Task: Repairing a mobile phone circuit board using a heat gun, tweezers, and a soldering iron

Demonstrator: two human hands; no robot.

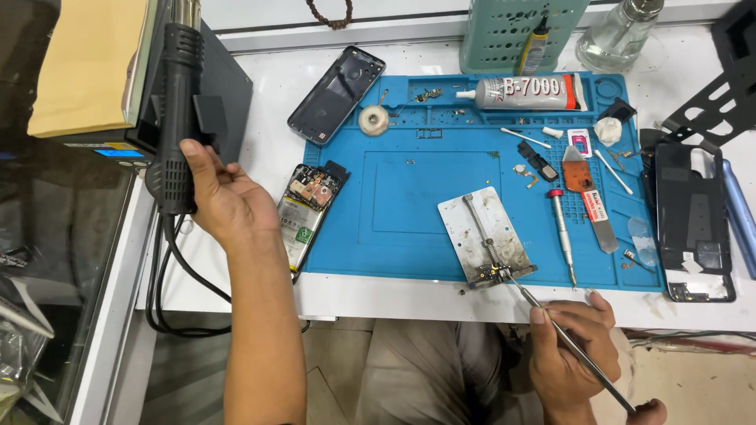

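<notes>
The left hand [216, 193] is wrapped round the black plastic hot-air gun [175, 118] at about 9 o'clock; the gun's top end is cut off by the pic edge & its black cord [169, 267] hangs down off the desk. The right hand [571, 350], at 5 o'clock, is pinched shut on long thin metal tweezers [551, 319]; their back end runs off the bottom edge. The tweezer tips sit at a tiny part on the lower end of the grey metal holder plate [484, 236], but that part is too small to make out. The plate lies on the big blue rubber work mat [409, 197], near the middle. At 10 o'clock of the plate lies an opened phone w/ its insides showing [307, 212], half on the mat. A white glue tube [524, 92] is at 12 o'clock. The mat rests on a white desk [378, 295]. A glass counter [47, 260] is on the far left.
</notes>
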